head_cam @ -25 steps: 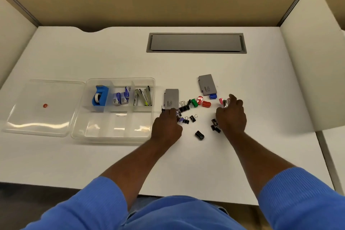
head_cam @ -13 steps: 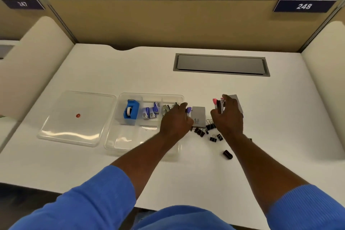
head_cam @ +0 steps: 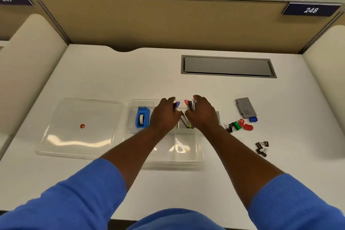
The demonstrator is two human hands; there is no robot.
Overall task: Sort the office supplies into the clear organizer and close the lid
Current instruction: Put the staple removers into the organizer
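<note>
1. White and wide, the table (head_cam: 130, 73) sits in a cubicle with tan partition walls; a grey cable hatch (head_cam: 228, 66) is set into it toward the far right, and a sign reading 248 (head_cam: 310, 9) hangs on the far wall.
2. We see the clear organizer (head_cam: 186, 152) near the middle of the table, toward its near edge. Its lid (head_cam: 80, 127) lies open and flat against its left side, with a small red dot on it.
3. A blue tape dispenser (head_cam: 143, 119) stands in the organizer's far left compartment.
4. Our left hand (head_cam: 165, 115) hovers over the far middle compartment, its grip closed around a small item with a purple tip (head_cam: 177, 104).
5. Our right hand (head_cam: 202, 114) is just beside it, over the far right compartment, its grip clenched on a bundle of small items, one with a pink tip (head_cam: 186, 102). We cannot tell exactly what these items are.
6. Thin silver and yellow pieces (head_cam: 184, 122) lie in the compartment between the two hands.
7. Right of the organizer, a grey flat box (head_cam: 245, 107) rests on the table with a small blue piece (head_cam: 253, 119) at its near end.
8. Near it sit two red clips (head_cam: 246, 125), a green clip (head_cam: 236, 125) and a black binder clip (head_cam: 229, 128).
9. More black binder clips (head_cam: 262, 148) lie toward the near right edge.
10. Blue sleeves (head_cam: 84, 198) cover both forearms.
</note>
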